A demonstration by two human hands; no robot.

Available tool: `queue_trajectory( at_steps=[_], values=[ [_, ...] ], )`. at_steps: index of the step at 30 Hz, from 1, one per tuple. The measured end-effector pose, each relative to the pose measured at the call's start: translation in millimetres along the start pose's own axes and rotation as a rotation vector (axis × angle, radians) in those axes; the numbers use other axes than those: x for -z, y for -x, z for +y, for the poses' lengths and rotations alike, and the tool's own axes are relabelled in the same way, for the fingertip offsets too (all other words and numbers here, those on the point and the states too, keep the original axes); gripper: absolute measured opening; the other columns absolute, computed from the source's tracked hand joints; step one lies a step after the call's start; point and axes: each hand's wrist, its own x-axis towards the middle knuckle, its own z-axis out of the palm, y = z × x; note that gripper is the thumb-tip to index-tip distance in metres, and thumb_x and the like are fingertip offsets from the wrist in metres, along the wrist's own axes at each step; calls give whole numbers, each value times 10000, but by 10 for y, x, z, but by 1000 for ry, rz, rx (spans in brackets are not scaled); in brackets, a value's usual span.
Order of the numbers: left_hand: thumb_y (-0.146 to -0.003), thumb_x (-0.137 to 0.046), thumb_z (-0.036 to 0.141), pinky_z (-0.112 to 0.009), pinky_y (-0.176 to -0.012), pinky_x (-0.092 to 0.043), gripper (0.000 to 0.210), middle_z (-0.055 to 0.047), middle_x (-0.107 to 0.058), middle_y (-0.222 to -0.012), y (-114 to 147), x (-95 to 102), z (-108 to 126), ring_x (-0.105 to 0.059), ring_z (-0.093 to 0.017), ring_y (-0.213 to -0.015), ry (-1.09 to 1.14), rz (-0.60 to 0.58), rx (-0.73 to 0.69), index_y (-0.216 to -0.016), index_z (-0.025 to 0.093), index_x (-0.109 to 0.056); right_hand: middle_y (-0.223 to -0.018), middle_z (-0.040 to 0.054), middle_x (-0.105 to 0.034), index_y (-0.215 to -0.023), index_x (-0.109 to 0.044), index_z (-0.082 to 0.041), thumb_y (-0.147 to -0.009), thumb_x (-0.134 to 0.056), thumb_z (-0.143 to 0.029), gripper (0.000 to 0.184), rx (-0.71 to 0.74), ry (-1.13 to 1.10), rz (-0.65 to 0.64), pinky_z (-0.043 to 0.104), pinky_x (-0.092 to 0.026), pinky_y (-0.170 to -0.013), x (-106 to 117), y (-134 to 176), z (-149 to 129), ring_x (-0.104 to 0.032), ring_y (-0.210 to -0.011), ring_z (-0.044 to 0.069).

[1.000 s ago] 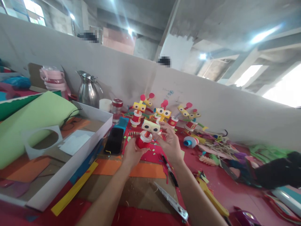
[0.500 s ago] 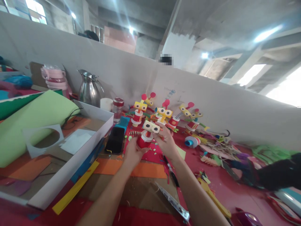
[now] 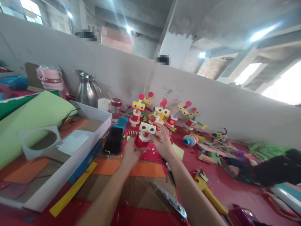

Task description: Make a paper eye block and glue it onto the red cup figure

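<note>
Pale wall (image 3: 122, 75) backs a red table (image 3: 225, 188), where at least five yellow-headed figures (image 3: 138, 106) stand. Before them, the left hand (image 3: 130, 151) curls round one white-rimmed, red-bodied figure (image 3: 140, 143); the right hand (image 3: 162, 142), partly closed, pinches its cream two-eyed head (image 3: 148, 127). Since a second ago, more pale-yellow paper (image 3: 178, 152) shows beside the right wrist.

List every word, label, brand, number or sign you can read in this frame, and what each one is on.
None can be read with certainty.
White wall: blue handwriting, too blurred to read.
Red cup and red cup on the figures at the back: small marks, too blurred to read.
Held paper figure: no readable text.
Phone: dark screen, no text visible.
</note>
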Motion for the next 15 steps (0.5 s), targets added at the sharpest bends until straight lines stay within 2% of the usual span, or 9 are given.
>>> queue_trajectory(
  at_steps=[4, 11, 15],
  values=[
    [-605, -794, 293, -265, -604, -378, 340, 47, -551, -637, -1, 5, -8, -495, -134, -588, -41, 11, 24, -840, 181, -574, -1375, 33, -541, -858, -769, -318, -888, -594, -311, 178, 21, 4, 8, 571, -259, -1089, -13, 10, 4, -350, -1328, 316],
    [-644, -775, 337, -291, -707, -444, 422, -45, -675, -896, -12, -1, -24, -591, -181, -771, 19, -24, -10, -987, 158, -607, -1362, 42, -553, -743, -759, -279, -876, -613, -332, 204, 2, 16, -21, 585, -262, -1060, 51, -45, 41, -380, -1304, 336],
    [-647, -778, 375, -303, -723, -454, 462, -49, -673, -896, -21, -13, -57, -595, -188, -781, -7, -3, -10, -1014, 149, -613, -1316, 55, -579, -951, -767, -312, -881, -597, -325, 184, 37, -37, 4, 543, -317, -1051, 127, -107, 81, -430, -1259, 311]
  ],
)
